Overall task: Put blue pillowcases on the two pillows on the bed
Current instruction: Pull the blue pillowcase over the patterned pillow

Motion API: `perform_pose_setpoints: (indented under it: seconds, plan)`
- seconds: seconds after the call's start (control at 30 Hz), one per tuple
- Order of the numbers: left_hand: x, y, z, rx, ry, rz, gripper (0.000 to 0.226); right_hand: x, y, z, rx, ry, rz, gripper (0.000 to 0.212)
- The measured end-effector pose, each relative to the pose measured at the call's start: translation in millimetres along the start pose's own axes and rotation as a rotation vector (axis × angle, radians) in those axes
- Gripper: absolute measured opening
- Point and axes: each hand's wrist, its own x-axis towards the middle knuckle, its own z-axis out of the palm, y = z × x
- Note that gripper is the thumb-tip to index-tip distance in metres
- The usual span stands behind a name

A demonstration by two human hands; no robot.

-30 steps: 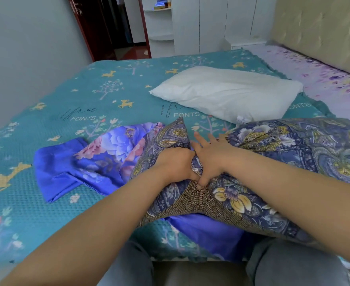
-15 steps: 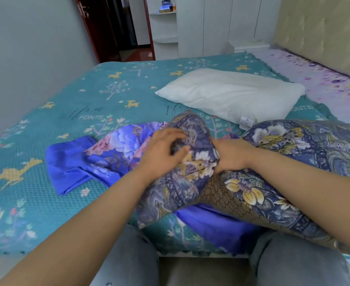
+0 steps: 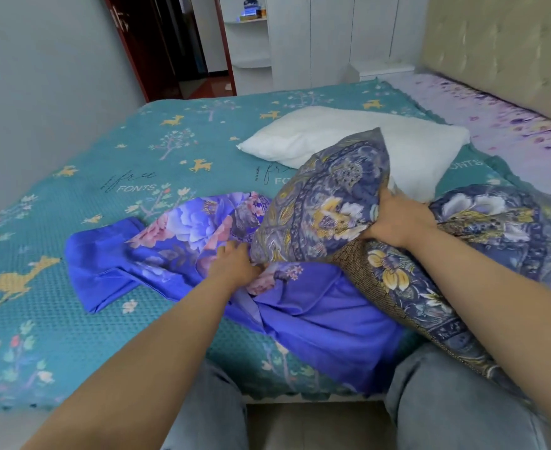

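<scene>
Here the patterned pillow is gripped at its raised end by the right hand; the blue pillowcase – spread on the bed – is touched by the left hand, grip unclear; the white pillow lies beyond.

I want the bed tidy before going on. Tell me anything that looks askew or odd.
The bright blue floral pillowcase lies crumpled on the teal bedspread, partly under the dark paisley-cased pillow held by the right hand. The plain white pillow is bare. Nothing looks damaged.
</scene>
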Motion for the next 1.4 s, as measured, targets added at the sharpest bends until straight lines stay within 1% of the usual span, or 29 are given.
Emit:
perform_pose_setpoints:
  seconds: [0.03,0.1,0.17,0.2,0.27,0.37,0.43,0.47,0.5,0.57,0.6,0.63,0.67,0.7,0.73,0.77,0.83,0.9,0.97,1.0,1.07,1.1,1.17,1.23,1.3,1.33,1.37,1.4]
  plan:
    - [2.0,-2.8,1.9,0.077,0.017,-0.061,0.075,-0.4,-2.0,3.3,-0.025,0.008,-0.007,0.101]
    - [6.3,-15.0,2.6,0.091,0.033,-0.204,0.079,-1.6,-4.4,7.2,-0.057,0.021,-0.002,0.098]
    - [9.4,-28.2,1.5,-0.005,-0.004,-0.295,0.073,-2.2,-4.2,10.1,-0.077,0.042,0.014,0.100]
    - [11.7,-34.7,1.2,-0.058,-0.019,-0.309,0.063,-3.1,-5.0,11.8,-0.089,0.052,0.016,0.101]
    - [13.5,-41.6,-4.9,-0.160,0.040,-0.304,0.039,-4.9,-8.0,16.5,-0.121,0.070,0.005,0.104]
    - [11.0,-31.0,-22.2,-0.249,0.216,-0.247,0.026,-8.6,-16.2,20.0,-0.177,0.082,-0.018,0.105]
    - [9.1,-14.1,-41.0,-0.325,0.272,-0.176,0.018,-10.6,-22.0,18.7,-0.200,0.079,-0.024,0.100]
    - [10.5,-4.3,-50.0,-0.426,0.266,-0.147,0.015,-10.6,-23.6,17.2,-0.200,0.083,-0.025,0.097]
    - [8.0,4.2,-59.9,-0.575,0.241,-0.131,0.019,-11.1,-26.9,14.8,-0.187,0.094,-0.024,0.095]
    - [6.1,21.7,-71.0,-0.916,0.107,-0.155,0.025,-10.3,-30.4,6.8,-0.151,0.131,0.005,0.094]
    - [5.3,28.9,-72.3,-1.057,0.022,-0.184,0.024,-10.7,-32.5,2.4,-0.132,0.148,0.027,0.095]
    - [1.2,34.9,-71.5,-1.145,-0.040,-0.216,0.024,-13.3,-35.2,-2.1,-0.116,0.159,0.041,0.096]
    - [-0.2,39.6,-69.7,-1.164,-0.077,-0.237,0.024,-15.8,-37.9,-4.9,-0.104,0.162,0.049,0.097]
    - [-0.2,42.7,-68.8,-1.122,-0.086,-0.244,0.024,-18.9,-41.3,-6.9,-0.096,0.157,0.048,0.098]
    - [1.2,43.5,-68.5,-1.046,-0.061,-0.234,0.024,-23.5,-45.5,-7.4,-0.101,0.143,0.032,0.097]
    - [3.0,42.8,-70.5,-0.975,-0.020,-0.218,0.026,-28.4,-50.1,-6.4,-0.111,0.123,-0.002,0.095]
    - [8.3,34.8,-75.4,-0.929,0.069,-0.215,0.029,-40.6,-59.7,-3.5,-0.145,0.082,-0.116,0.084]
    - [12.4,21.2,-81.5,-1.013,0.099,-0.291,0.036,-54.0,-68.1,-0.9,-0.201,0.068,-0.260,0.075]
    - [19.5,1.2,-84.6,-1.123,0.184,-0.357,0.049,-66.4,-74.1,1.7,-0.271,0.064,-0.426,0.071]
    - [23.9,-8.2,-87.8,-1.147,0.224,-0.378,0.047,-71.0,-75.6,3.5,-0.298,0.069,-0.502,0.069]
    - [32.6,-15.1,-97.7,-1.136,0.260,-0.396,0.026,-76.8,-75.7,5.0,-0.321,0.076,-0.610,0.065]
    - [33.7,-12.2,-104.3,-1.088,0.235,-0.365,0.023,-77.9,-74.6,5.0,-0.314,0.075,-0.643,0.064]
    - [33.1,0.8,-117.1,-0.903,0.149,-0.260,0.029,-77.3,-72.7,4.9,-0.290,0.075,-0.702,0.062]
    - [36.0,16.2,-128.3,-0.624,0.061,-0.156,0.027,-76.9,-71.3,5.4,-0.283,0.091,-0.756,0.061]
    - [34.2,26.3,-139.8,-0.282,-0.068,-0.059,0.018,-78.5,-72.3,6.6,-0.287,0.086,-0.780,0.063]
    - [33.2,28.6,-144.4,-0.118,-0.130,-0.041,0.013,-78.6,-72.7,7.4,-0.293,0.085,-0.789,0.065]
    - [32.6,29.5,-146.8,0.028,-0.142,-0.055,0.010,-78.9,-73.5,7.4,-0.299,0.082,-0.794,0.067]
    - [34.0,28.5,-146.7,0.181,-0.110,-0.045,0.012,-79.0,-74.3,6.7,-0.306,0.081,-0.797,0.069]
